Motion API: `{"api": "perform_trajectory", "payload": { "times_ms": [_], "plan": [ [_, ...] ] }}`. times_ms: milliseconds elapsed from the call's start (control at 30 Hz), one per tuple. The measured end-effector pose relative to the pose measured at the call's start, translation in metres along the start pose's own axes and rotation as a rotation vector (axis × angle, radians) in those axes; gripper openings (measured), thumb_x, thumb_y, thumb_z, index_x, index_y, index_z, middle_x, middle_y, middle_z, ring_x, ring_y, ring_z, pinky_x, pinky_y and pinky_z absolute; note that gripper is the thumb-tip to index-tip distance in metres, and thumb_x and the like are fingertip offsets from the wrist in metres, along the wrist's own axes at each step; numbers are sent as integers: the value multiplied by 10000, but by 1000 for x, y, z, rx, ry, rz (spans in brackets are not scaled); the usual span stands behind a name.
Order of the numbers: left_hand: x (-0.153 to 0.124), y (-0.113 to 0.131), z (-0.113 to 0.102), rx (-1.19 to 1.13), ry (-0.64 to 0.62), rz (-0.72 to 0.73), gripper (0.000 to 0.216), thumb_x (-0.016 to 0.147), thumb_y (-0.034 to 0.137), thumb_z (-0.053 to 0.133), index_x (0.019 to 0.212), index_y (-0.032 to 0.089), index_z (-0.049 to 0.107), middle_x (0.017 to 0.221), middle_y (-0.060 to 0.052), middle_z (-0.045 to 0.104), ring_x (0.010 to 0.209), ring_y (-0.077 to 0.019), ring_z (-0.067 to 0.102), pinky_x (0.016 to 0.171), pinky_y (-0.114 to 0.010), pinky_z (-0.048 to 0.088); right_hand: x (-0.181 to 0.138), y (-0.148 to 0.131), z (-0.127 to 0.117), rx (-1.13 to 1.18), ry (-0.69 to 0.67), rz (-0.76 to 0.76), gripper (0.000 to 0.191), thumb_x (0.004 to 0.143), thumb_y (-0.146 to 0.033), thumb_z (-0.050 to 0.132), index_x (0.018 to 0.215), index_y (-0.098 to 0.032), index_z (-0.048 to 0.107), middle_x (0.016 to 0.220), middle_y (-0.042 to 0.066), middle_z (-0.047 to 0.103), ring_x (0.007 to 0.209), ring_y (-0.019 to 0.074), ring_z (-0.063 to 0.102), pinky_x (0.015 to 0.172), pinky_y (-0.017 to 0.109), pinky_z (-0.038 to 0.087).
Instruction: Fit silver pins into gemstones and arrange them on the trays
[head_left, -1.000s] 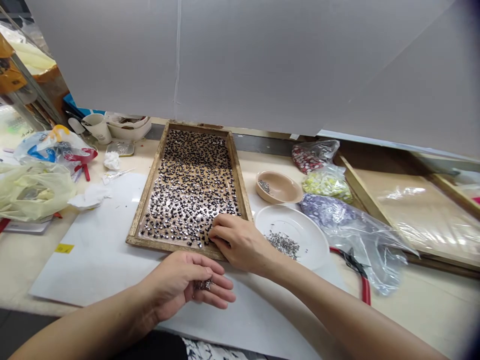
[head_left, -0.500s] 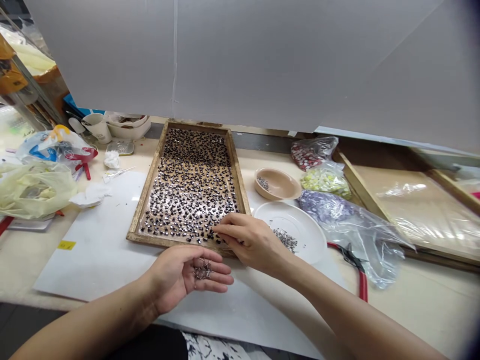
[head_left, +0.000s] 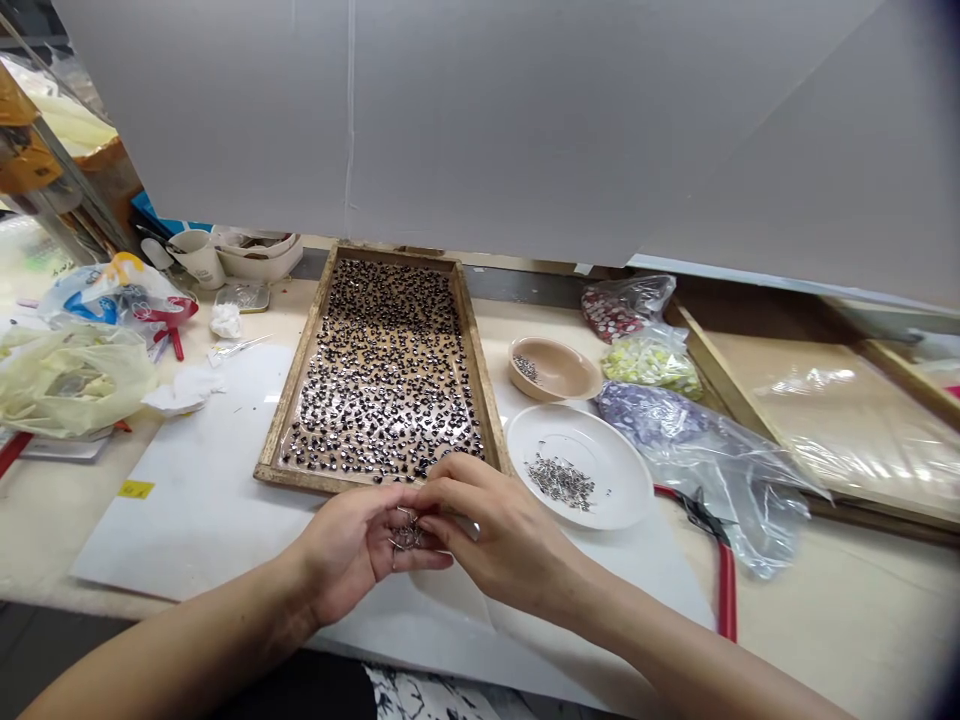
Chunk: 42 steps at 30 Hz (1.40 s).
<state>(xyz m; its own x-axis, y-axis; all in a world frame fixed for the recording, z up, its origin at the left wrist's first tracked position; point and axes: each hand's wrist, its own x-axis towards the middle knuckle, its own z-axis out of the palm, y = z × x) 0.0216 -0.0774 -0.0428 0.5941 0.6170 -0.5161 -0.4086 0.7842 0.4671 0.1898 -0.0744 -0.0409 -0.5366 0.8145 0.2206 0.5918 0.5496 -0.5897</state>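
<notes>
My left hand lies palm up just in front of the wooden tray, cupping a small bunch of thin metal pins. My right hand is over the left palm, its fingertips pinched at those pins. The tray is covered with several small dark beads laid out in rows. Both hands rest over a white sheet on the table.
A white plate with more pins and a tan bowl sit right of the tray. Bags of red, green and purple pieces lie beyond. Red-handled pliers lie at right. Plastic bags, a cup and tissues crowd the left.
My right hand has drawn back from the tray's near edge to my left palm, where it now pinches at the pins. The left hand has curled slightly.
</notes>
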Motion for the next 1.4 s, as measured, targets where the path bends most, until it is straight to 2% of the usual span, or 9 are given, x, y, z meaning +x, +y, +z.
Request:
{"api": "perform_trajectory", "payload": {
  "times_ms": [200, 400, 567, 700, 833, 967, 1067, 1233, 1400],
  "plan": [
    [1, 1, -2, 6, -30, 7, 273, 854, 240, 462, 923, 60, 655, 901, -142, 662, 867, -201, 610, 882, -399, 447, -1, 1, 0, 27, -3, -11, 162, 792, -73, 466, 772, -167, 597, 786, 54, 545, 707, 147, 504, 598, 267, 428],
    [1, 1, -1, -9, -28, 12, 279, 856, 244, 459, 895, 57, 662, 901, -137, 654, 851, -187, 602, 874, -381, 449, -4, -3, -5, 49, -3, 1, 186, 803, -70, 451, 845, -179, 596, 820, 57, 553, 731, 147, 511, 616, 274, 433],
    [1, 0, 0, -29, -32, 32, 216, 849, 203, 468, 843, 84, 647, 886, -113, 646, 789, -148, 585, 810, -334, 473, -4, -6, 1, -18, -1, -29, 132, 796, -92, 479, 828, -167, 583, 805, 65, 559, 721, 160, 490, 599, 284, 417],
    [1, 0, -1, -25, -38, 30, 217, 849, 205, 471, 863, 79, 646, 862, -112, 647, 813, -162, 595, 834, -353, 468, -4, -3, 5, -35, 6, -32, 164, 807, -90, 453, 853, -159, 595, 780, 65, 550, 710, 159, 487, 594, 284, 415],
    [2, 0, -3, 3, -40, 24, 253, 855, 226, 463, 895, 65, 654, 880, -127, 654, 834, -173, 606, 864, -368, 458, -4, 2, 3, 61, 11, 3, 163, 804, -82, 464, 813, -166, 603, 790, 55, 559, 717, 148, 513, 601, 276, 435],
    [1, 2, -2, 54, -21, 25, 227, 834, 212, 509, 913, 64, 661, 898, -123, 651, 828, -171, 615, 836, -357, 475, -4, 5, -1, 186, 15, 43, 221, 809, -75, 473, 895, -199, 634, 805, 37, 569, 735, 132, 549, 626, 261, 466],
    [0, 3, 0, 132, -18, 6, 189, 802, 171, 549, 913, 61, 655, 911, -126, 652, 805, -164, 627, 811, -338, 486, -5, 6, -1, 188, 57, 51, 225, 819, -84, 475, 905, -204, 644, 801, 34, 569, 726, 126, 555, 620, 255, 470],
    [1, 4, 1, 235, -7, -33, 180, 782, 242, 600, 825, 72, 642, 786, -108, 664, 701, -145, 643, 716, -287, 502, -7, 3, -1, 153, 85, 48, 192, 844, -122, 474, 869, -196, 650, 798, 39, 560, 705, 124, 542, 595, 255, 458],
    [3, 1, -1, 259, 42, -24, 230, 702, 306, 692, 734, 99, 599, 685, -86, 669, 637, -153, 650, 667, -294, 511, -7, -1, -1, 145, 109, 21, 170, 842, -114, 473, 843, -181, 630, 796, 41, 545, 701, 121, 531, 592, 253, 445]
  ]
}}
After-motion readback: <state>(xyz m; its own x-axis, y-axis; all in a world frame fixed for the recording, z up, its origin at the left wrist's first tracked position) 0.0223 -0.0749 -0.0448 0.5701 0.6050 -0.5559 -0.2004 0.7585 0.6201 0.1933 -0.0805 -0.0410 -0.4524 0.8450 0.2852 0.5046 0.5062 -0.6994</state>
